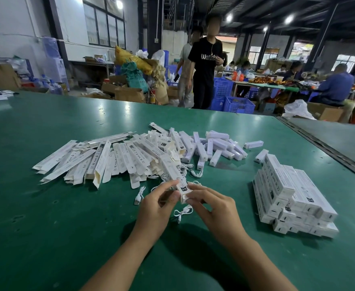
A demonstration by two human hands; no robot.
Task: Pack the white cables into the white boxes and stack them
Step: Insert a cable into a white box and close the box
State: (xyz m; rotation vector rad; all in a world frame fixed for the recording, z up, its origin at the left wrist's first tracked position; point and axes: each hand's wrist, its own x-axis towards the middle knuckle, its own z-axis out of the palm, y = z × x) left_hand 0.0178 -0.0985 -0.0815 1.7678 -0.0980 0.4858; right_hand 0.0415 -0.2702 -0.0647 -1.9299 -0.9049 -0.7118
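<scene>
Left grip [155, 208] and right grip [212, 206] both pinch the near end of one box [173, 175] above the near-centre surface [67, 206]: light thin card that probably crushes easily, so hold by the edges, floppy cable [181, 212] just nearer.

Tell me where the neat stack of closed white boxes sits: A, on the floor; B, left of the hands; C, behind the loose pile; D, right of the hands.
D: the stack lies on the green table right of the right hand, which with the left hand holds one white box.
</scene>
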